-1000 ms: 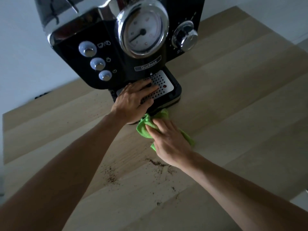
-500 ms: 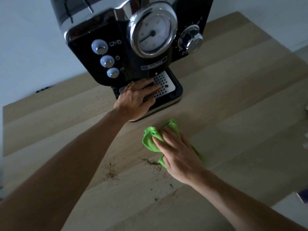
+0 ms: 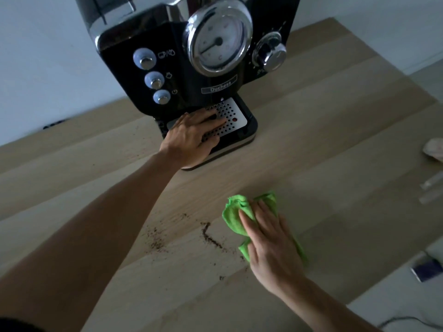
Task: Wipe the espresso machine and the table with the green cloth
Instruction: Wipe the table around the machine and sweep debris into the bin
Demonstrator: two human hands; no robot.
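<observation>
pressing flat on the green cloth, the right hand lies palm down with fingers stretched out, not curled around it, so the grip is open and just pushing the cloth onto the wooden surface. cloth is bunched, poking out ahead of the fingertips and along both sides of the hand, sitting on the surface in front of the espresso machine and apart from it. left hand rests palm down on the perforated metal drip tray at the machine's base, fingers spread over the holes, grip open, nothing held. left forearm runs from lower left up to the tray.

head view only. machine is black with chrome trim, upright at the back of the surface near the wall. big round gauge on the front, chrome knob to its right, three round buttons stacked down the left side, a "duchess" label under the gauge. small red dot on the tray.

coffee grounds scattered dark on the surface just left of the cloth, one line of them running toward the cloth's lower edge, another patch farther left beside the left forearm, a few specks nearer the camera.

right edge: a pale crumpled item, blurred, cannot tell what. a dark blue object off the surface's right corner, also unclear. lighting dim.
</observation>
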